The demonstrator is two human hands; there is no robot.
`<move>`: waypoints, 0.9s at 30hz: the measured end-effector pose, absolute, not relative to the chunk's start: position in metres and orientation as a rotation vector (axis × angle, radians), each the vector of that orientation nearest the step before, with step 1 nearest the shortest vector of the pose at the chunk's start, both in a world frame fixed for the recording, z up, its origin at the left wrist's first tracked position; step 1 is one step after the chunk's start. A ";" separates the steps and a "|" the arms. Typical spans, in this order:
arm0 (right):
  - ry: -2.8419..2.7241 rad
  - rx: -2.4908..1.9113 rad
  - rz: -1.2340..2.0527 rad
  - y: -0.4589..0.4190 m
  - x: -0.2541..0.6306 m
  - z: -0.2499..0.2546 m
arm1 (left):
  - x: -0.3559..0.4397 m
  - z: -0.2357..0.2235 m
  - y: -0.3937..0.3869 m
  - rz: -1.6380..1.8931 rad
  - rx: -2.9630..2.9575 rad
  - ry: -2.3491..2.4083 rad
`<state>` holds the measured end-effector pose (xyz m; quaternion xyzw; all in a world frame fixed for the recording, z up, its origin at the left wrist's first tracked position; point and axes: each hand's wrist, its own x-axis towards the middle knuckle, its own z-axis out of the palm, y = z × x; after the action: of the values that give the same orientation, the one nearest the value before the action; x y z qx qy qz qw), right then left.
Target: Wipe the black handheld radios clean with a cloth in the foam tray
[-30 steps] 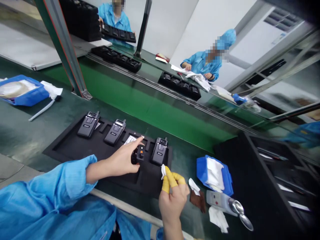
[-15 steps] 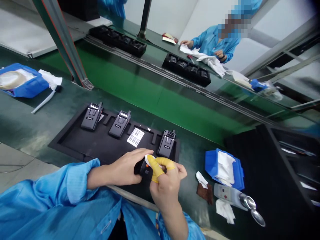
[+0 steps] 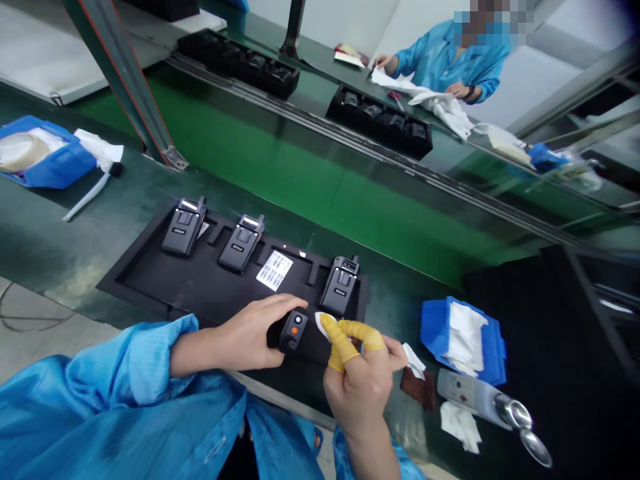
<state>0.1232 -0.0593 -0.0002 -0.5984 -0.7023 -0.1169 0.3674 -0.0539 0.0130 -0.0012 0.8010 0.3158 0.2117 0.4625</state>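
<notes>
My left hand [image 3: 245,337] is wrapped around a black two-way radio [image 3: 293,332], its end with an orange button facing up toward me. To its right, my right hand [image 3: 360,367] wears yellow finger cots and pinches a small white cloth [image 3: 326,327], apart from the radio. Beyond my hands lies a black foam tray [image 3: 165,293]. Three more radios rest in it, one at the left [image 3: 183,228], one beside it [image 3: 241,244] and one at the right [image 3: 340,287]. A white barcode label sheet [image 3: 275,270] lies between the second and third.
At right are a blue bin [image 3: 435,330] of white cloths, a brown cloth [image 3: 419,388] and a clear bottle [image 3: 467,392] with a metal top. Another blue bin [image 3: 65,167] and a white-handled brush [image 3: 90,193] lie left. Across the green partition [image 3: 300,173] sits a co-worker [image 3: 435,57].
My right hand has moved right with the white cloth, away from the radio's end, uncovering its orange button. My left hand keeps its hold. The view has shifted slightly.
</notes>
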 end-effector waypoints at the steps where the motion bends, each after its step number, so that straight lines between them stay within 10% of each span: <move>1: -1.801 -1.540 -0.293 -0.058 0.123 0.000 | -0.054 -0.001 0.013 0.522 1.971 0.771; 27: -1.772 -1.608 -0.313 -0.056 0.108 -0.004 | -0.045 0.002 0.008 0.531 2.026 0.871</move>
<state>0.1079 -0.0561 -0.0038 -0.6227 -0.6861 -0.1210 0.3563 -0.0450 0.0083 0.0019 0.8094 0.3481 0.2121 0.4228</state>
